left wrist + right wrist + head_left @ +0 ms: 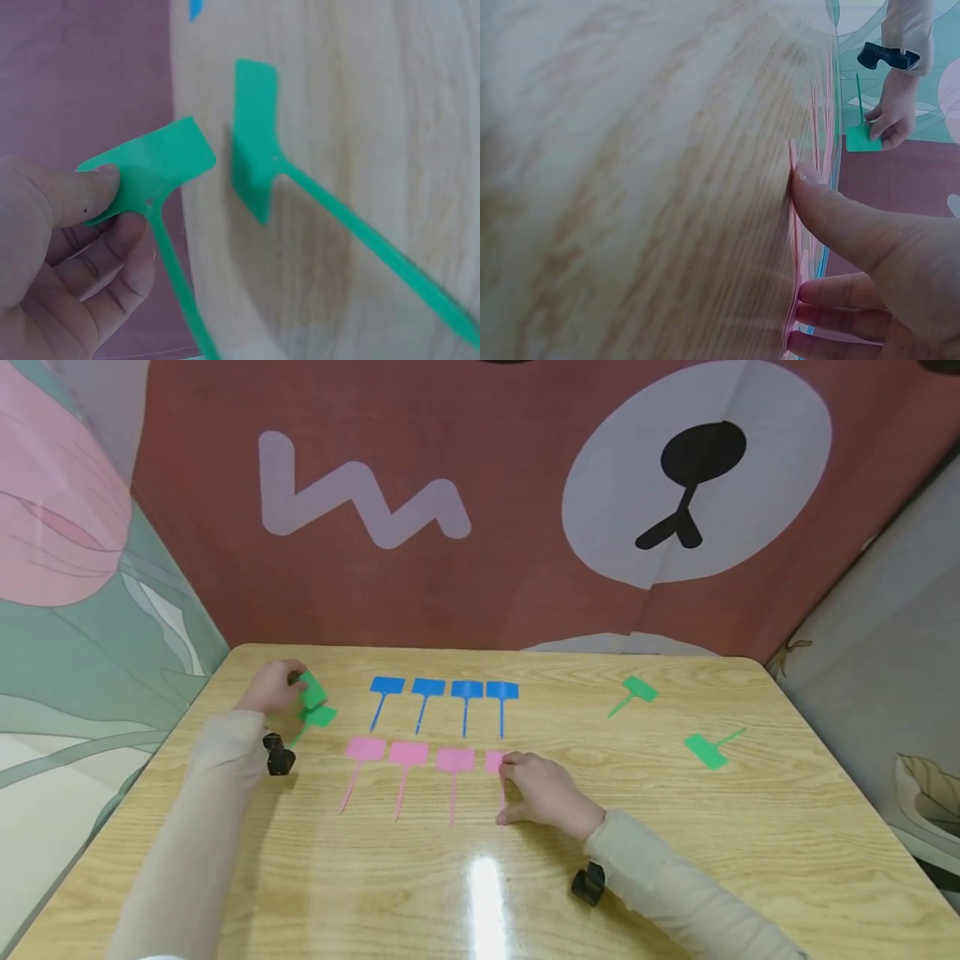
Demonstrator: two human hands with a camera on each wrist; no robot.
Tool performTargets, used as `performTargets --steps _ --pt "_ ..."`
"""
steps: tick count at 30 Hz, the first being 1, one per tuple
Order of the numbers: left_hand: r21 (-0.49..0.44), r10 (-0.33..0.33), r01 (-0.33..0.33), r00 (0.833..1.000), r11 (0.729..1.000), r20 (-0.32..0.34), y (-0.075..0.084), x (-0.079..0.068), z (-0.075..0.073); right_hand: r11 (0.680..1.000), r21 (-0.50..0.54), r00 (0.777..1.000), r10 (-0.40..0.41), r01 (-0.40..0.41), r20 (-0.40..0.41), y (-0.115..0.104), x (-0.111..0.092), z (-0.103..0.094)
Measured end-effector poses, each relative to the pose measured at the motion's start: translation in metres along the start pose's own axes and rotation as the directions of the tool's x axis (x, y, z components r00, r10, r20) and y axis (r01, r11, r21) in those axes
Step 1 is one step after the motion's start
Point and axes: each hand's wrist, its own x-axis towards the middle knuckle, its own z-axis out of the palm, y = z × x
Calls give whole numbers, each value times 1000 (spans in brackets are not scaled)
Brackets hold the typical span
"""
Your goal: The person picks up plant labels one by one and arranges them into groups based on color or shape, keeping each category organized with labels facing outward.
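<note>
My left hand pinches a green T-shaped plant label by its broad head, thumb on the front face, lifted off the tabletop. Beside it a second green label lies on the table. At the right end of a row of pink labels, my right hand touches the last pink label, which lies flat. The right wrist view shows the thumb near the stem's tip and the fingers at the head, spread apart. That label is partly hidden by the hand.
Behind the pink row lies a row of several blue labels. Two more green labels, one farther back and one nearer, lie on the right of the wooden table. A printed cloth hangs along the back edge.
</note>
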Motion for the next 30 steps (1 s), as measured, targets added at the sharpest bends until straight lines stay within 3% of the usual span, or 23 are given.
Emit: performTargets --steps 7,15,18,25,30 --pt "-93 10 -15 998 996 -54 5 -15 -9 1000 5 1000 -9 9 -4 1 2 2" --pt "-257 -26 -4 993 966 -115 11 -29 -10 1000 16 1000 15 -15 11 1 1 1" --pt "-323 -51 13 992 946 -112 12 -32 -8 999 25 1000 25 -25 17 1 1 1" --pt "-492 -106 45 990 870 -97 16 -39 -8 999 27 1000 24 -25 18 0 0 -1" --pt "-520 -107 62 993 852 -58 27 -47 -8 999 23 999 30 -30 23 0 -1 -1"
